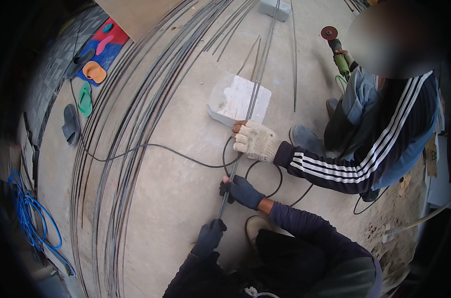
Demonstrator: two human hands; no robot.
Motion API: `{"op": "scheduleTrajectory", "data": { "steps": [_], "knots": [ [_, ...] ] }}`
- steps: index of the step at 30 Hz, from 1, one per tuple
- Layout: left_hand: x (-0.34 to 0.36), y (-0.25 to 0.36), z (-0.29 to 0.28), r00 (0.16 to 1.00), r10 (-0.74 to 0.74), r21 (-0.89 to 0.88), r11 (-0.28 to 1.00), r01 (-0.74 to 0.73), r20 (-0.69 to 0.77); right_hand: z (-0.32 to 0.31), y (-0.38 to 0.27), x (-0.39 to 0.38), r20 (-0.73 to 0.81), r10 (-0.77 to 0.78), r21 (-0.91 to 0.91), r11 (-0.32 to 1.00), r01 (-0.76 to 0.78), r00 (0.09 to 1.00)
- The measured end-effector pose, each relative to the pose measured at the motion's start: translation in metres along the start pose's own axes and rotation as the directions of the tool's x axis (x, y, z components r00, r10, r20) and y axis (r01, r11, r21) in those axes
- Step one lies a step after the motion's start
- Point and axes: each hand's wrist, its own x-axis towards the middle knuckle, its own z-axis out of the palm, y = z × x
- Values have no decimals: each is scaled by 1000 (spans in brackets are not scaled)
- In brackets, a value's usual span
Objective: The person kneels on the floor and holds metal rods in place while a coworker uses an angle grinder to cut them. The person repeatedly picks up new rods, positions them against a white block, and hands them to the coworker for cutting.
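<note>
Both my hands wear dark gloves and are closed around thin steel rods (255,97). At the rods' near end is my left hand (209,238); a little farther along them my right hand (245,191) grips, thumb tip bare. Just beyond it, a co-worker's hand (257,142) in a cream knit fingerless glove rests on the same rods. They run away from me across a white block (243,97) toward a grey block (275,10). The co-worker's other hand holds a green angle grinder (340,62) with a reddish disc, raised away from the rods.
Many long steel rods (131,124) lie across the floor on my left. A black cable (170,149) crosses them and loops beside my right hand. Slippers (84,99), an orange cap (94,72) and a coiled blue hose (31,213) lie farther left. The co-worker crouches at right.
</note>
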Motion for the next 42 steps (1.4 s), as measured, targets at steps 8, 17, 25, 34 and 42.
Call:
{"op": "scheduleTrajectory", "data": {
  "steps": [8, 17, 25, 34, 42],
  "knots": [
    [38, 39, 13, 999, -15, 9, 1000, 14, 29, -34, -22, 32, -24, -213, 124, 969, 214, 977],
    [45, 34, 4, 988, -12, -24, 1000, 15, 153, -28, -26, 25, -55, -89, 88, 992, 94, 995],
    [51, 29, -9, 963, -85, -84, 990, 110, 256, 11, -6, 17, -177, -145, 262, 946, 189, 973],
    [49, 15, -7, 967, 105, -117, 990, -79, 231, 22, 5, 20, 91, -34, 555, 831, -23, 995],
    [50, 15, -6, 964, 180, -49, 984, -173, 197, 16, -9, 37, 155, 151, 379, 904, -200, 976]
  ]
}}
